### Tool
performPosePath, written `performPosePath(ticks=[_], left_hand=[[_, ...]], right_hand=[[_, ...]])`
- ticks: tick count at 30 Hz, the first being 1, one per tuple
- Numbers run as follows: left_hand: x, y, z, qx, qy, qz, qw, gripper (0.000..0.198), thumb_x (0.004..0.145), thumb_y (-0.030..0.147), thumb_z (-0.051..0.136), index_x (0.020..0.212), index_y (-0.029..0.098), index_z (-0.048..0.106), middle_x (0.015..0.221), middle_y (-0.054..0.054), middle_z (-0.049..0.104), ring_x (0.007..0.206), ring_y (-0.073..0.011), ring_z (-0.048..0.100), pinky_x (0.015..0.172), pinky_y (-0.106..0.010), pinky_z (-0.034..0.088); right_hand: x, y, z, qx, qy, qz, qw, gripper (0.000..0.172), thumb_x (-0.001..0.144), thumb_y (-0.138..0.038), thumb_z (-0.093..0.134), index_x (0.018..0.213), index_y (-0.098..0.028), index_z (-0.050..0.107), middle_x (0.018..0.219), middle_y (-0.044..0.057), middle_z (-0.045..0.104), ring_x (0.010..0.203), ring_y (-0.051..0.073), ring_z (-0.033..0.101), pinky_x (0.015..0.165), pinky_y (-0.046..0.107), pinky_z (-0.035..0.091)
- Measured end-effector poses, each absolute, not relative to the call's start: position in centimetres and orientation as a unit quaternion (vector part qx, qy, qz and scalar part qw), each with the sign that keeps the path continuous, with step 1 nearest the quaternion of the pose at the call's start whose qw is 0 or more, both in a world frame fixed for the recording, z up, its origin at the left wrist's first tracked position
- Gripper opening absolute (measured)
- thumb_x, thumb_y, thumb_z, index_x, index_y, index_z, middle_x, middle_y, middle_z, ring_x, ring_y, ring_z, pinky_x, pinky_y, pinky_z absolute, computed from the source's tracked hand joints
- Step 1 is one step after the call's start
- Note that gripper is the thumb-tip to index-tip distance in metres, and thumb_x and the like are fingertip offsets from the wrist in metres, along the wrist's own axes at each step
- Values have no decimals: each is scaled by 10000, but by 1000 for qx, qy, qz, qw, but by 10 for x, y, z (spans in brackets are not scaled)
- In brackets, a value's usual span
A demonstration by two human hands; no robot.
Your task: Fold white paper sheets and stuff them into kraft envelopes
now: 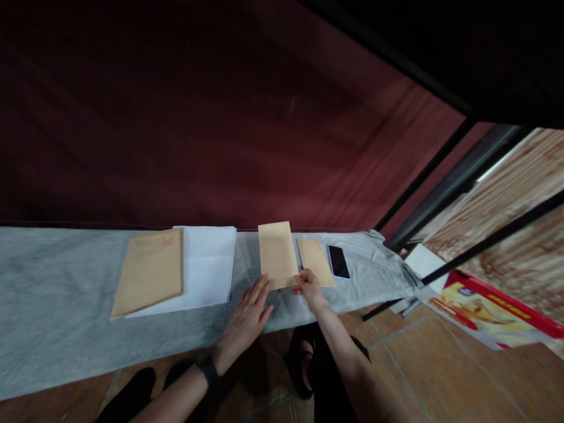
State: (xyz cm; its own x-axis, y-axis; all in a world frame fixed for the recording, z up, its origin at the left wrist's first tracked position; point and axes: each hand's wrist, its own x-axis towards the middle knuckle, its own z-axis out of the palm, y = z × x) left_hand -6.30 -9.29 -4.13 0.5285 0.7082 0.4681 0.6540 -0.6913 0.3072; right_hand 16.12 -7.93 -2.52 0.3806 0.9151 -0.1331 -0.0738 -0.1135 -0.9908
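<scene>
My left hand [248, 314] lies flat with fingers stretched out on the grey cloth [57, 317], its fingertips touching the near edge of a tall brown envelope [277, 252]. My right hand [308, 285] pinches the near right corner of that same envelope, beside a smaller brown envelope [315, 260]. A black watch band sits on my left wrist.
A large brown envelope [150, 271] lies on white paper sheets [210, 264] to the left. A black phone [338, 261] rests at the right of the small envelope. A dark red wall stands behind the table. On the tiled floor at right lies a red and yellow box [489, 308].
</scene>
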Motion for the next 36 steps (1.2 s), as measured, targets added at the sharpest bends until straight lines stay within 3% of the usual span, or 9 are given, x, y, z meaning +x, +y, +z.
performPosePath(ticks=[7, 15, 23, 31, 33, 36], left_hand=[[-70, -83, -46, 869, 400, 285, 54, 569, 985, 290, 414, 1534, 164, 334, 1584, -143, 382, 1415, -249, 441, 1116, -402, 442], [-73, -87, -38, 886, 387, 252, 43, 552, 953, 229, 423, 1500, 161, 391, 1573, -133, 404, 1378, -235, 490, 1083, -374, 474], [-74, -85, -38, 888, 390, 238, 46, 525, 950, 214, 432, 1471, 144, 438, 1568, -134, 414, 1358, -230, 510, 1083, -361, 472], [-76, -85, -39, 892, 389, 224, 58, 486, 942, 209, 447, 1425, 197, 495, 1579, -116, 399, 1325, -235, 544, 1089, -392, 469], [-76, -83, -42, 892, 392, 216, 64, 477, 936, 204, 450, 1409, 194, 509, 1586, -120, 385, 1328, -235, 541, 1085, -395, 472], [-76, -82, -45, 891, 394, 214, 69, 469, 931, 209, 452, 1394, 188, 522, 1591, -122, 377, 1340, -234, 529, 1078, -394, 477]], right_hand=[[247, -89, 2, -694, -324, 298, 570, 396, 679, -506, 725, 743, -243, 436, 571, -94, 513, 440, 102, 565, 484, 254, 553], [267, -109, -11, -805, -371, 171, 430, 173, 797, -390, 616, 791, -224, 569, 548, -30, 593, 521, 174, 644, 513, 266, 527], [265, -116, -15, -871, -421, 28, 251, 167, 898, -232, 511, 960, -166, 651, 894, 123, 705, 868, 244, 706, 724, 315, 508], [251, -120, -16, -883, -448, -52, 132, 278, 982, -301, 428, 1067, -141, 639, 1073, 182, 663, 803, 251, 698, 684, 349, 507], [249, -120, -16, -871, -471, -81, 118, 303, 989, -314, 416, 1096, -133, 634, 1097, 188, 639, 807, 255, 688, 683, 361, 514], [248, -120, -17, -806, -556, -102, 174, 331, 975, -364, 476, 1196, -161, 617, 1162, 166, 609, 977, 272, 652, 810, 387, 530]])
